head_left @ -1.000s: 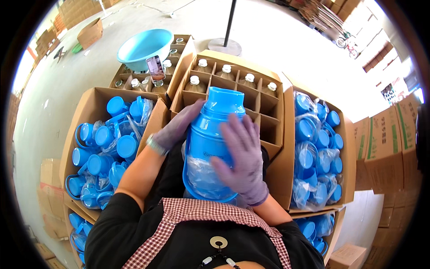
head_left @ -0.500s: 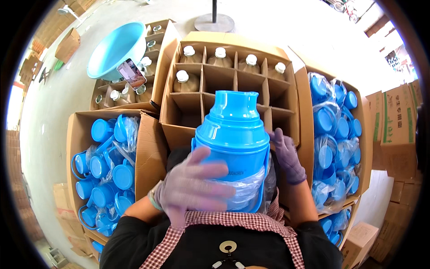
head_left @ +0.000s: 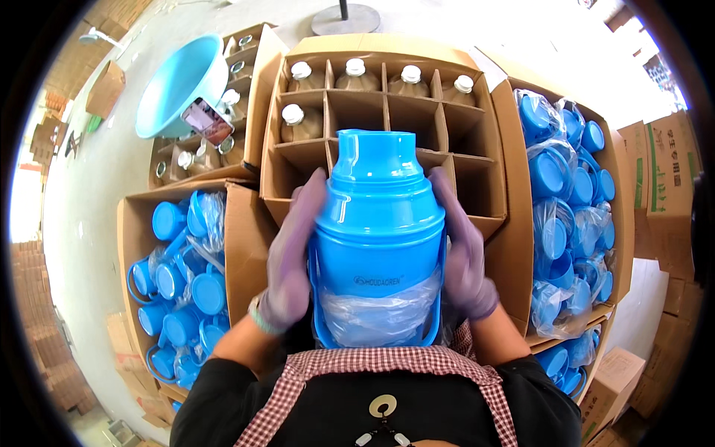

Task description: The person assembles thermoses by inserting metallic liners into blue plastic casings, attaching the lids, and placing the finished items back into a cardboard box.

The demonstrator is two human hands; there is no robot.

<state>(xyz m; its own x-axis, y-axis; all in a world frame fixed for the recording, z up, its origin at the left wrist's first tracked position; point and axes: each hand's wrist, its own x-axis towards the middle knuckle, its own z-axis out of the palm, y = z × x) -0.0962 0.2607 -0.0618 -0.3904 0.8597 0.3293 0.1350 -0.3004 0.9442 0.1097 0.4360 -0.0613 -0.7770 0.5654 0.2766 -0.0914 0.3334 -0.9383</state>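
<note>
- Left hand has moved from in front of the blue flask to its left side; right hand remains at its right side.
- Grip: gloved fingers look long and uncurled, palms turned inward, flask between them. Left hand is slightly blurred; cannot tell whether either hand presses on it.
- Flask stands close before the person's apron, spout end away from the body, near edge of the divided box behind it. Clear plastic wraps its lower part.
- Divided box: five white-capped bottles visible, four along the far row, one in the next row at left.
- Boxes to left and right hold blue cups, some in clear bags.
- Far left: phone tilted beside a pale blue basin.
</note>
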